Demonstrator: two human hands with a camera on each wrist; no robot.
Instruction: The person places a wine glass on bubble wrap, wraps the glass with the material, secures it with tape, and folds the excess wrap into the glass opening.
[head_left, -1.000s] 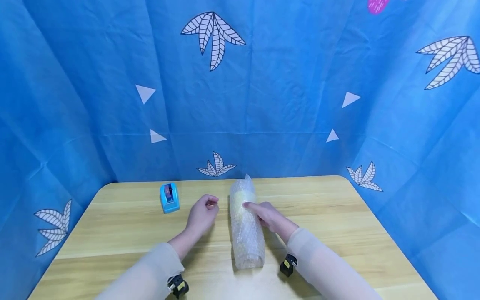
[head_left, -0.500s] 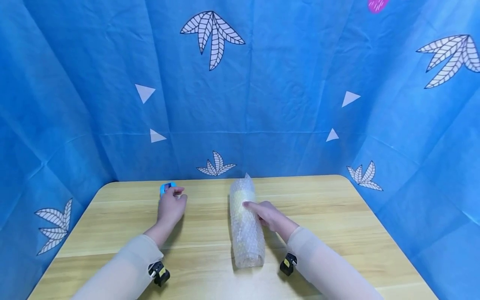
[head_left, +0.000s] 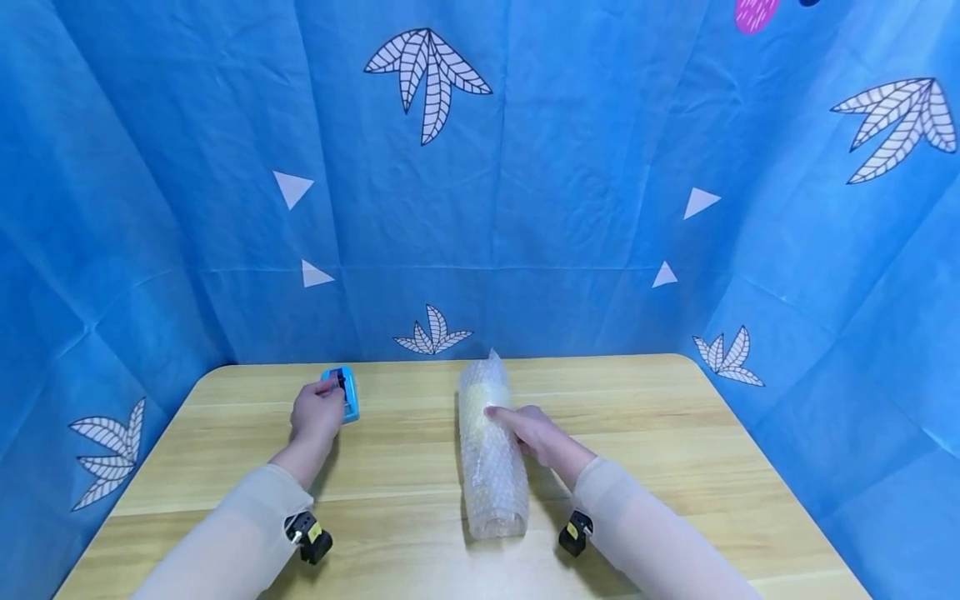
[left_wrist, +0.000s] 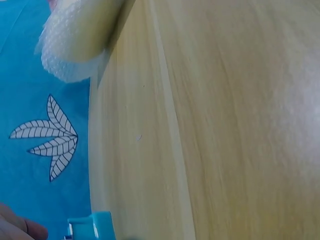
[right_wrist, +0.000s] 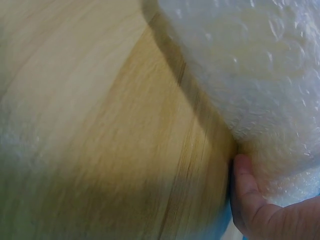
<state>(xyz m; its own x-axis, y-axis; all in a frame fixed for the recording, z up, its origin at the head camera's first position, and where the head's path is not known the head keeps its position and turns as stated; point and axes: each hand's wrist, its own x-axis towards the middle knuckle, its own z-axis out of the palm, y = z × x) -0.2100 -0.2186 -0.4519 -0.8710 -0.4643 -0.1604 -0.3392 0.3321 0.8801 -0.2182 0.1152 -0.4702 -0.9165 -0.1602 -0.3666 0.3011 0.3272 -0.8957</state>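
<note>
A roll-shaped bundle in clear bubble wrap (head_left: 493, 467), with something pale yellow inside, lies lengthwise on the table. My right hand (head_left: 536, 429) holds it from the right, thumb on top; in the right wrist view a finger (right_wrist: 247, 192) lies along its lower side. At the back left, my left hand (head_left: 317, 410) is at a small blue tape dispenser (head_left: 350, 398), its fingertips over the tape roll part. The left wrist view shows only part of those fingers (left_wrist: 22, 227) beside the dispenser's end (left_wrist: 100, 226). Whether they pinch the tape is hidden.
The wooden table (head_left: 420, 517) has rounded far corners. A blue curtain (head_left: 562, 208) with leaf prints hangs behind it and on both sides. A small black camera sits at each wrist.
My left hand has moved left from beside the bubble-wrapped bundle to the tape dispenser, passing over it. My right hand and the bundle stay in place.
</note>
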